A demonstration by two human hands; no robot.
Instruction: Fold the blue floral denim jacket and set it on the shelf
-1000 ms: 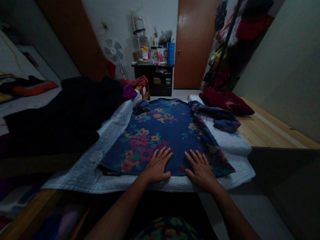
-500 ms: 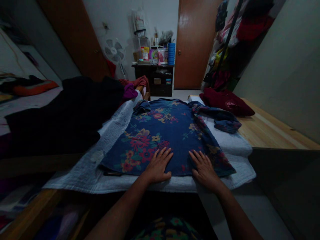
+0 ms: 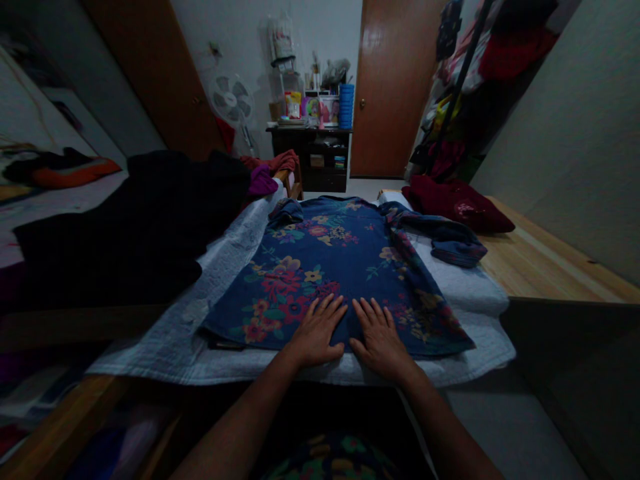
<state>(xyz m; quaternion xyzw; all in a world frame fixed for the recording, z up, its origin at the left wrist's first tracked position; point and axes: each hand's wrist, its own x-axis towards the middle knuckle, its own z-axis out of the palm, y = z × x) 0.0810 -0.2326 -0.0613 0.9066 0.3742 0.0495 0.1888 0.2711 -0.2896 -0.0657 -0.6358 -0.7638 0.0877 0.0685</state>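
Note:
A blue long-sleeved shirt (image 3: 345,257) with red, yellow and green flowers lies spread flat, its hem towards me and its neck at the far end. Beneath it is a pale quilted cloth (image 3: 210,363). My left hand (image 3: 317,331) rests flat on the shirt near the hem, just left of the middle, fingers spread. Close beside it, my right hand (image 3: 377,337) also lies flat on the fabric with fingers apart. One sleeve (image 3: 455,243) stretches out to the right with its end bunched; the left sleeve (image 3: 286,211) is gathered near the shoulder.
A heap of black clothing (image 3: 135,227) lies on the left. At the right, a dark red folded garment (image 3: 457,203) sits on a wooden board (image 3: 560,257). Further back stand a fan (image 3: 233,100), a dark cabinet (image 3: 325,160) and a brown door (image 3: 387,93).
My right hand has slid left across the shirt, closer to my left hand. My left hand has stayed in place. The camera view has shifted slightly.

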